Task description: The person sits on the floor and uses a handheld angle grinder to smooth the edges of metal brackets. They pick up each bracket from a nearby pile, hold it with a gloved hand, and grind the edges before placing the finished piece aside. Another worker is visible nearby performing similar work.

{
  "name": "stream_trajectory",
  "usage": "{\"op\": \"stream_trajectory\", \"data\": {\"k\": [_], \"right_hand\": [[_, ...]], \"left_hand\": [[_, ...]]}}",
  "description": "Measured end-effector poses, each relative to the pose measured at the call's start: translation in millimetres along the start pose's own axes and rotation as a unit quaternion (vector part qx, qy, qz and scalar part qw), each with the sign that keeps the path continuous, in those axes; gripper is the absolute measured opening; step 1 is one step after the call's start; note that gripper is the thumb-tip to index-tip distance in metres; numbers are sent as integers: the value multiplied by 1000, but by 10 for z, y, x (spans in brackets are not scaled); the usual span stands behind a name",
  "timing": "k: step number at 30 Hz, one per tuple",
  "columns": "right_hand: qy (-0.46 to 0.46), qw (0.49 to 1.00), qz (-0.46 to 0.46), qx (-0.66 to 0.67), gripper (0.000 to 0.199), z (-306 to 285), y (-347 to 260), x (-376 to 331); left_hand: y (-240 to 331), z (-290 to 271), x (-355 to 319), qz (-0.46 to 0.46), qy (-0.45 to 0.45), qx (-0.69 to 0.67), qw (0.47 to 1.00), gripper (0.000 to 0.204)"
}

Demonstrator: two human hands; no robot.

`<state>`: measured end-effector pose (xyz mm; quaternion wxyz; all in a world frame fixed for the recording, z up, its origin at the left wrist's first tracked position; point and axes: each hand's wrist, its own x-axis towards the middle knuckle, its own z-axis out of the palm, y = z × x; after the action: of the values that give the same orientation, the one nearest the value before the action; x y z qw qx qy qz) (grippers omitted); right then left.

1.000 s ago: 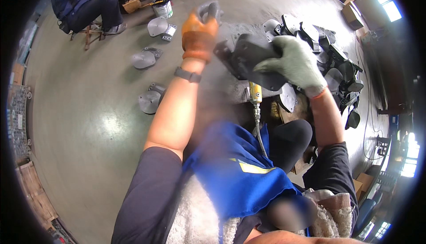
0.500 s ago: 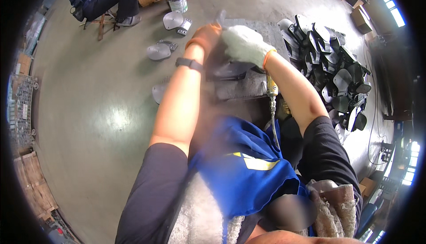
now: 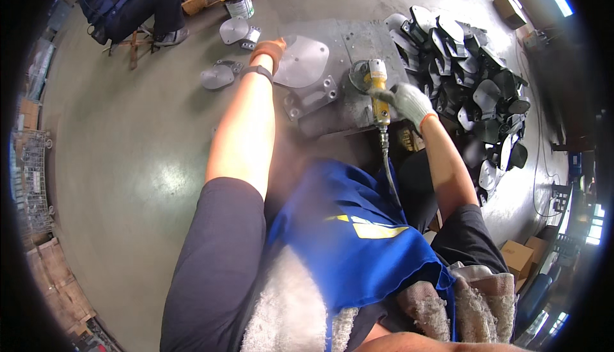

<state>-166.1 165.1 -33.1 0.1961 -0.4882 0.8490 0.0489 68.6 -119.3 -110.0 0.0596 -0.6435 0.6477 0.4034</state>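
My left hand (image 3: 268,50), in an orange glove, holds the edge of a grey rounded metal plate (image 3: 302,61) that lies on a low steel work plate (image 3: 345,96). My right hand (image 3: 409,101), in a white glove with an orange cuff, grips a yellow air grinder (image 3: 376,90) lying on the same work plate, its disc end pointing away from me. A hose (image 3: 387,160) runs from the grinder back toward my lap. A blue apron (image 3: 345,237) covers my knees.
A heap of dark metal castings (image 3: 473,77) lies to the right. Finished grey plates (image 3: 224,51) and a paint can (image 3: 240,7) sit on the floor at the far left of the work plate. Another person (image 3: 128,0) sits on a stool at the upper left. Cardboard boxes (image 3: 518,256) stand at the right.
Both hands held a dark casting up in the air a second ago. Now the left hand is down on the grey plate and the right hand has taken hold of the grinder.
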Motion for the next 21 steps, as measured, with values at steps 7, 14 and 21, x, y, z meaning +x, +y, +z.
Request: {"op": "stream_trajectory", "data": {"k": [7,14,21], "right_hand": [[-174,719,40,672,23,486,-303,-23],[-26,696,-64,715,30,36,143,-499],[-74,525,-165,831,35,-296,155,-884]], "left_hand": [[-604,-7,1218,-48,28,144,988,74],[-387,147,105,-118,52,-126,984,96],[-436,211,-1052,-133,-30,-479,867,49]]}}
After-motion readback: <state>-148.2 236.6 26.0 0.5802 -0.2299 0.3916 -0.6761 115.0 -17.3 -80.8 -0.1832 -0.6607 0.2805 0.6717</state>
